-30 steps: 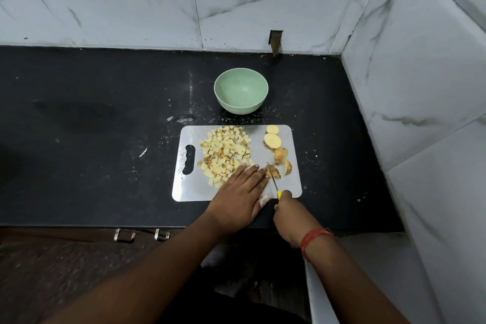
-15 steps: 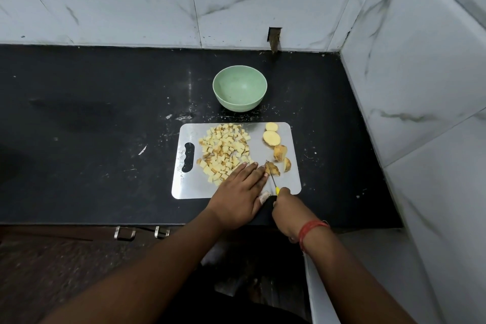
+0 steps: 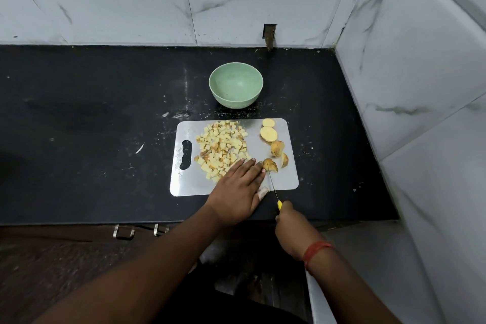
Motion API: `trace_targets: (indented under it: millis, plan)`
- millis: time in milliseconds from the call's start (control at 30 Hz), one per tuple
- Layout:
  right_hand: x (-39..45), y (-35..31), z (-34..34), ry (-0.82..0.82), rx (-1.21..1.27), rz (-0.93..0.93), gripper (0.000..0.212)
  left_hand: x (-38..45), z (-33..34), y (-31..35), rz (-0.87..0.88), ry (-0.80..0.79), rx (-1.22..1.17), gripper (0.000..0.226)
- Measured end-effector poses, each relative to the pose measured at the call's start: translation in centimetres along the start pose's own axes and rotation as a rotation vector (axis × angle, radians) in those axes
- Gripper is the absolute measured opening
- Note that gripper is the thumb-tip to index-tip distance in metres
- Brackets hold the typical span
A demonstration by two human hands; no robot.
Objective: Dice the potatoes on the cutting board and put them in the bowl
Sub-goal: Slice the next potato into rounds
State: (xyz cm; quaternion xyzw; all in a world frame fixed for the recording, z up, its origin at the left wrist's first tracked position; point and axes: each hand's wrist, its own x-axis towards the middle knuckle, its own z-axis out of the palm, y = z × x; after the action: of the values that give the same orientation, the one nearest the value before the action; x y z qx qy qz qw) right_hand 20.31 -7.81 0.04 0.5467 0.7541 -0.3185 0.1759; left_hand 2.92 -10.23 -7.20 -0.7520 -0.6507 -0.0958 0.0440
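At frame centre, on the black tabletop (image 3: 79, 118), lay a metal cutting board (image 3: 285, 179); no readable writing anywhere. Diced potato (image 3: 222, 148) was heaped on its left half; slices (image 3: 268, 133) and skin-on pieces (image 3: 277, 148) ran down its right. Left hand (image 3: 238, 192) lay flat, fingers straight and together, fingertips touching one potato piece (image 3: 270, 165). Right hand (image 3: 292, 226) gripped a yellow-handled knife (image 3: 273, 187), blade on that piece; handle mostly hidden. Green bowl (image 3: 236, 85) stood above the board. Both forearms were cut off at the lower edge.
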Motion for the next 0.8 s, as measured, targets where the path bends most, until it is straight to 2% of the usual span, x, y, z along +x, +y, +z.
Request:
trace_targets:
  millis: [100,267,433,800]
  plan:
    - [-0.7,0.9,0.2,0.016,0.028,-0.017,0.017,-0.2,0.0,0.1,0.002,0.017,-0.003,0.057]
    - [-1.5,0.6,-0.7,0.142,0.143,-0.102,0.004,-0.5,0.2,0.0,-0.011,0.046,-0.005,0.055]
    - [0.0,-0.9,-1.1,0.130,0.113,-0.097,0.014,-0.6,0.2,0.0,-0.011,0.057,-0.031,0.054]
    - [1.1,-1.8,-1.1,0.079,0.055,-0.016,0.020,-0.5,0.2,-0.1,-0.008,0.044,-0.038,0.051]
